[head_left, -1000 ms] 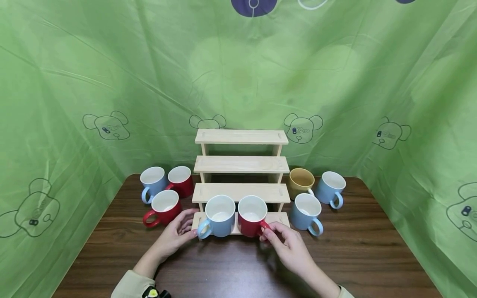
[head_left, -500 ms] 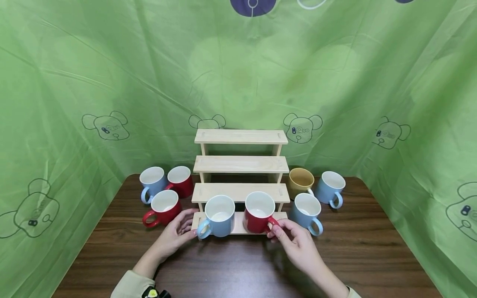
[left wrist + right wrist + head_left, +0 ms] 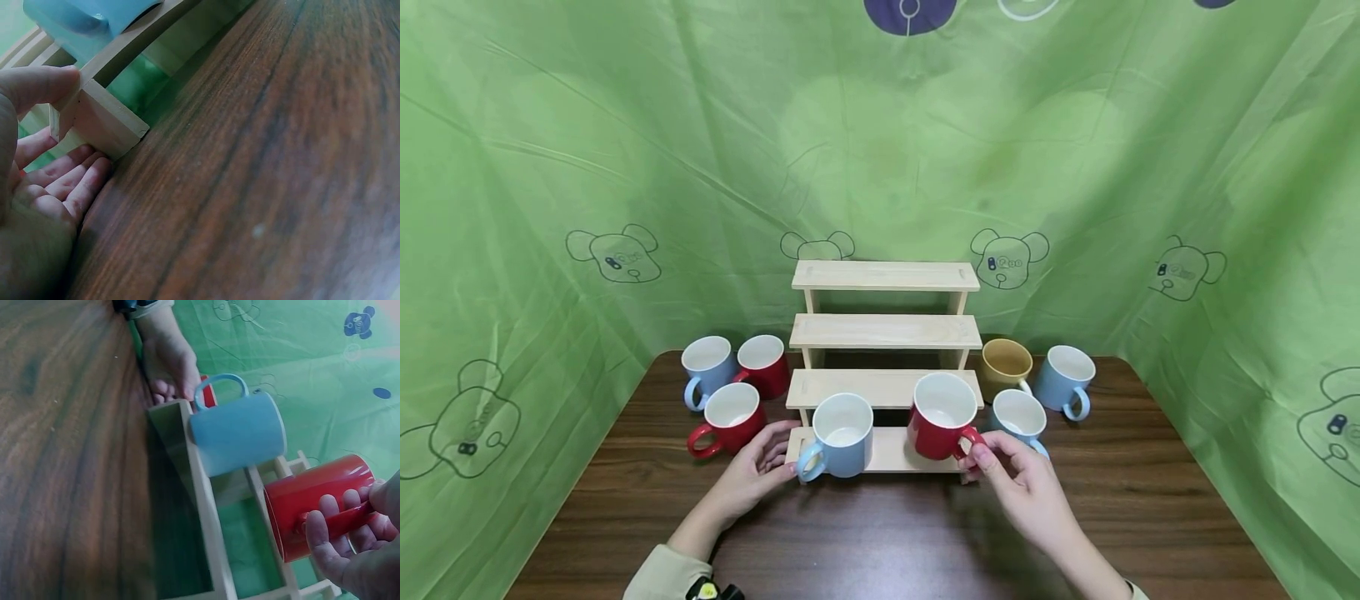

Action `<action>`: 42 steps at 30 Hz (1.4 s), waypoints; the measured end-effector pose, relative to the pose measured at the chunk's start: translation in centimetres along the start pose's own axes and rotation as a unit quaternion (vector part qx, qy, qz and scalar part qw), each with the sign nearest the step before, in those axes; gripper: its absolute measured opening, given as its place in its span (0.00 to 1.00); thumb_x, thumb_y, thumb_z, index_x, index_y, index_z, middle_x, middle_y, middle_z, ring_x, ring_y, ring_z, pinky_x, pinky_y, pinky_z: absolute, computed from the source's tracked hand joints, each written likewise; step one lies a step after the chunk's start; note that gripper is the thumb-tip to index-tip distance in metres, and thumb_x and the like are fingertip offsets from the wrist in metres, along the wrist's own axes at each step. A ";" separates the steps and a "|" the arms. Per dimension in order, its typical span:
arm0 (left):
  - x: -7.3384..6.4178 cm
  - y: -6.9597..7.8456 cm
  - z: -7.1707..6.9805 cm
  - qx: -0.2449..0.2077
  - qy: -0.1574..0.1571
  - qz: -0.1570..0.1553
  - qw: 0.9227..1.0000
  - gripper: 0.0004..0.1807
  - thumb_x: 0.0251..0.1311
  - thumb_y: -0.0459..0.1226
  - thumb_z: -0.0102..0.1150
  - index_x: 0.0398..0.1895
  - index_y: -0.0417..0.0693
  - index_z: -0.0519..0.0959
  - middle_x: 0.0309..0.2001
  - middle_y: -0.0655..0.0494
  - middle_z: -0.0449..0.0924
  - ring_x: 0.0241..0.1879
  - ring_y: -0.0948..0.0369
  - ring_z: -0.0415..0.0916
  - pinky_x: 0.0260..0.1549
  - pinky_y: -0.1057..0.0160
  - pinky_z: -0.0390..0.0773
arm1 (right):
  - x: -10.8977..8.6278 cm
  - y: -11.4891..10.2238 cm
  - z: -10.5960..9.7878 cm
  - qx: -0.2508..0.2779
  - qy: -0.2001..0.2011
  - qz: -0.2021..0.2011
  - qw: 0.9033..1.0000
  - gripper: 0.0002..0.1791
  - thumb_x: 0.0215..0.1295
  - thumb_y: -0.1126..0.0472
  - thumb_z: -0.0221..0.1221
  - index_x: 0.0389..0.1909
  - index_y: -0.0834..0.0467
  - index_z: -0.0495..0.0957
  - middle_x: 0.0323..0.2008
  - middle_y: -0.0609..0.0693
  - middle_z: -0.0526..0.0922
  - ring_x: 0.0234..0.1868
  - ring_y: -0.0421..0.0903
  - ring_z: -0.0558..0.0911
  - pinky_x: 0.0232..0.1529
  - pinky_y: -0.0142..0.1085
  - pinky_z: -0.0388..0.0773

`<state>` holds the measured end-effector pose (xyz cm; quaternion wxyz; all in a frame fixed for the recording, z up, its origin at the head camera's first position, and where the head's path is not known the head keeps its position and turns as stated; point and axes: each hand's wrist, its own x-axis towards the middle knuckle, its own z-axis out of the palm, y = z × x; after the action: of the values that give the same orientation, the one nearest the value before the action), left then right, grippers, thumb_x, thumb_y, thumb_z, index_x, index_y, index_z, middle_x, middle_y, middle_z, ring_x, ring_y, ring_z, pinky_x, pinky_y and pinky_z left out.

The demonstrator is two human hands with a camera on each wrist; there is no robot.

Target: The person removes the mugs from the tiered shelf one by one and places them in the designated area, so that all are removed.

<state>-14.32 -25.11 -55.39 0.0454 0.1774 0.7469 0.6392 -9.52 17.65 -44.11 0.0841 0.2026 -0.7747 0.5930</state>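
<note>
My right hand point(image 3: 1026, 492) grips a red mug point(image 3: 934, 437) by its handle, over the right part of the lowest step of a pale wooden tiered rack point(image 3: 883, 331). In the right wrist view, the fingers point(image 3: 317, 531) wrap the handle. A light blue mug point(image 3: 847, 454) stands on the left part of that step, handle toward the front left. At the rack's left end my left hand point(image 3: 756, 475) holds the lowest step. The left wrist view shows its thumb point(image 3: 59, 81) on the front corner, the other fingers reaching round the end panel point(image 3: 103, 122).
Left of the rack stand two red mugs point(image 3: 739, 431) point(image 3: 772, 379) and a blue mug point(image 3: 718, 375). On the right are a mustard mug point(image 3: 996, 379) and two blue mugs point(image 3: 1054, 387) point(image 3: 1000, 437). A green printed cloth point(image 3: 887, 125) hangs around the dark wooden table point(image 3: 865, 542).
My right hand has carried the red mug rightward and slightly up, away from the blue mug beside it. The left hand and the rack stay in place.
</note>
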 end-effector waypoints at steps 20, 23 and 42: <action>0.1 -0.2 -0.1 -0.013 -0.004 0.004 1.000 0.36 0.70 0.28 0.69 0.78 0.36 0.66 0.71 0.31 0.73 0.65 0.63 0.79 0.62 0.69 0.80 | 0.2 -1.1 -5.1 -0.021 0.075 -0.010 0.997 0.08 0.81 0.75 0.55 0.44 0.70 0.83 0.36 0.57 0.91 0.35 0.42 0.90 0.40 0.33 0.89; 0.1 -0.1 -0.1 -0.014 -0.005 0.005 1.000 0.36 0.70 0.28 0.69 0.78 0.36 0.66 0.71 0.31 0.73 0.65 0.63 0.79 0.62 0.69 0.80 | 0.0 -1.2 -6.0 -0.034 0.094 -0.007 0.995 0.07 0.81 0.75 0.55 0.44 0.71 0.83 0.36 0.56 0.90 0.35 0.42 0.91 0.40 0.31 0.88; 0.1 -0.2 -0.2 -0.007 -0.003 -0.006 1.000 0.36 0.70 0.29 0.70 0.78 0.38 0.66 0.71 0.33 0.74 0.65 0.64 0.79 0.62 0.69 0.80 | -3.2 0.0 -12.3 -0.149 0.173 0.039 0.973 0.08 0.82 0.72 0.58 0.52 0.71 0.83 0.41 0.45 0.94 0.42 0.35 0.91 0.49 0.22 0.83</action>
<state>-14.47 -25.30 -55.51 0.0531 0.1749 0.7432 0.6436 -7.99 29.99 -41.79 0.2231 0.0516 -0.8355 0.4995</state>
